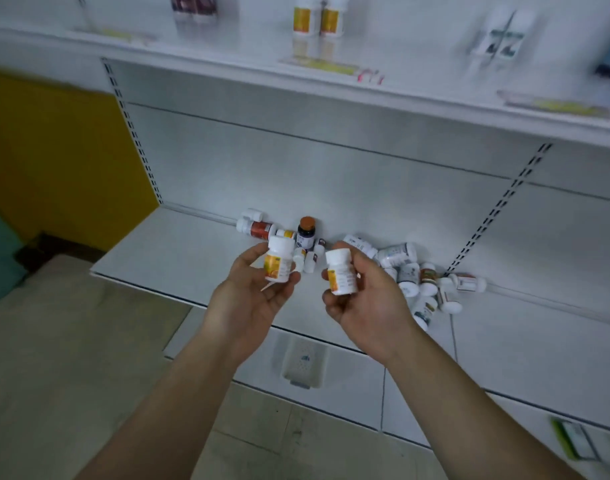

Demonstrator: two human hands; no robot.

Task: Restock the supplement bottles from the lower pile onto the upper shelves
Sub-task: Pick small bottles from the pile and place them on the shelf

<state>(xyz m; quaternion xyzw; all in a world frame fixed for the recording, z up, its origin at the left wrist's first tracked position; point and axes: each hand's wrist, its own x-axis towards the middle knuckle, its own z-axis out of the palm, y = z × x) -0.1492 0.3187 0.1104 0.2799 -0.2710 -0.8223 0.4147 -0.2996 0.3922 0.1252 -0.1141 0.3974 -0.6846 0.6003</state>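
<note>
A big white rack fills the view. Its upper shelf [383, 88] runs across the top, and its lower shelf [179, 258] sits below, with a wide white back wall between them.

On the upper shelf stand a few bottles. Two of them, the yellow-label pair [318, 20], stand upright side by side near the middle. Other bottles up there are too blurry to name. So I think the job has started, but much is left.

The pile [414, 275] on the lower shelf is a jumble of many small bottles. Most lie on their sides and point every which way. One dark bottle [306, 233] with an orange cap stands up at the back of the pile.

The left hand [258, 296] is palm up, and its fingers and thumb curl round a left bottle [278, 259]. This bottle is white with an orange and yellow label. It stands nearly upright, cap up, and its long way runs up and down.

The right hand [369, 299] grips a right bottle [341, 271] of the same kind. It also has its cap on top, but it leans a little to the left.

Both bottles are held in the air, just in front of the pile and well below the upper shelf. They look like a match for the yellow-label pair above, so I guess they go beside those.
</note>
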